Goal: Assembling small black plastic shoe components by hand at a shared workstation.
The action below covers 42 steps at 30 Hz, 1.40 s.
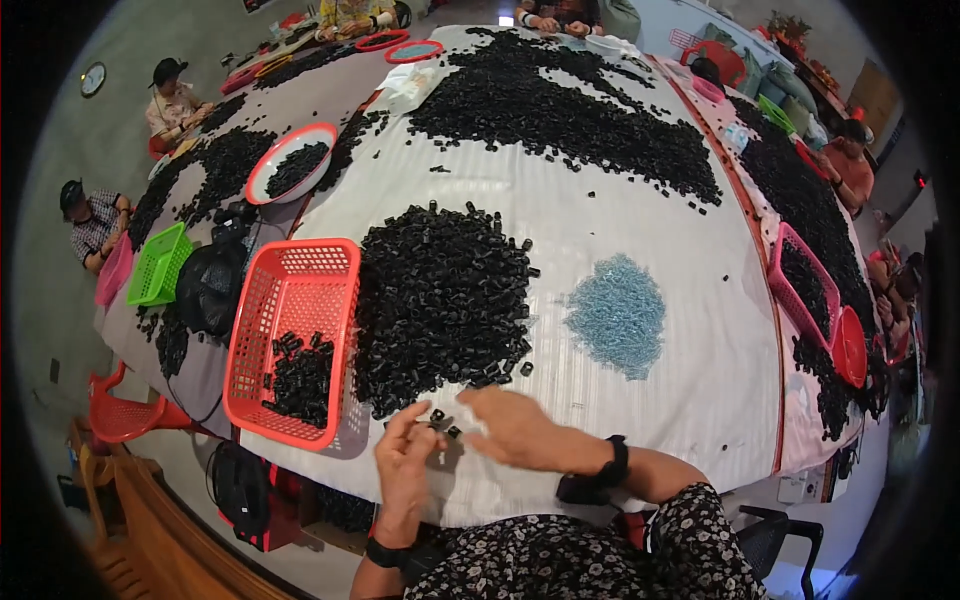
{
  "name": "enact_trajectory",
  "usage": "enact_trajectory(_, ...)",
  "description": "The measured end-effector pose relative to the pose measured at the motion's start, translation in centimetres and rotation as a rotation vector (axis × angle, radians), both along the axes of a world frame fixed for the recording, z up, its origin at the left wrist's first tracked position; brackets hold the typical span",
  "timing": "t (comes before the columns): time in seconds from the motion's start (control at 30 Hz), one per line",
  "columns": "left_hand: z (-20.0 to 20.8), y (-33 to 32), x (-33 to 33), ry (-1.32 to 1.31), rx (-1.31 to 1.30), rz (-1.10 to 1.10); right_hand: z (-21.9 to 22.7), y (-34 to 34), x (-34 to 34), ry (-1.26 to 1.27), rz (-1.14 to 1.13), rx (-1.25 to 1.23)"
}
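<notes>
Bench: table under a white cloth (690, 430), spreading ahead of and to both sides of the hands.

Far spread of black pieces (560, 105): well ahead of both hands, the broadest deposit on the cloth.

Near heap of black pieces (440, 300): directly ahead of the left hand, its near edge just beyond the fingertips. Small, dark, glossy; many look short and tubular.

Red basket (300, 290): left of and ahead of the left hand, just beside the heap. Slotted walls; a batch of black pieces (303, 385) lies in its near end.

White basin with a red rim (300, 142): farther out, ahead and left of the grip, dark pieces inside.

Pale blue heap (618, 315): ahead and right of the right hand, well apart from the near heap; made of small, slender bits.

Green basket (160, 265): far left of the grip, beyond the red one.

Right hand (520, 430): motion-blurred; fingers and thumb parted, released, pointing toward the left hand. Dark band (595, 480) at the wrist.

Left hand (405, 455): fingers bent beside a small black piece (437, 415); cannot tell whether it is pinched or merely adjacent.

Second black piece (454, 432): between the two hands, nearer the right thumb.
</notes>
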<state>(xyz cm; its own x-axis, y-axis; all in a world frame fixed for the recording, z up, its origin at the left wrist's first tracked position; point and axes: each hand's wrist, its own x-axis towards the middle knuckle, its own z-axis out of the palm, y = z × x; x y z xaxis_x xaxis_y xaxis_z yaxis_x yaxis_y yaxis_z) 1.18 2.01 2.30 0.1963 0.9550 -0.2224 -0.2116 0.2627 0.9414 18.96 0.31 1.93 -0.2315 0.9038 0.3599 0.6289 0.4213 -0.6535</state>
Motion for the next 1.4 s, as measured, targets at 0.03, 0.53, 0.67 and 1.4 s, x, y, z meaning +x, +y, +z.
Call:
enact_trajectory(0.03, 0.5, 0.3, -0.6, 0.052, 0.041, 0.009, 0.1, -0.2, 1.4, 0.040, -0.092, -0.019)
enact_trajectory(0.53, 3.9, 8.1, -9.3, 1.079, 0.679, 0.409, -1.2, -6.3, 9.1, -0.341, -0.215, -0.271)
enact_trajectory(0.67, 4.0, 5.0, -7.4, 1.197, 1.037, 0.424, -1.0, -5.4, 9.0, -0.179, -0.194, -0.202)
enact_trajectory(1.4, 1.8, 1.4, -1.8, 0.065, 0.090, -0.305, 4.7, 0.5, 0.4, 0.620, 0.117, -0.462)
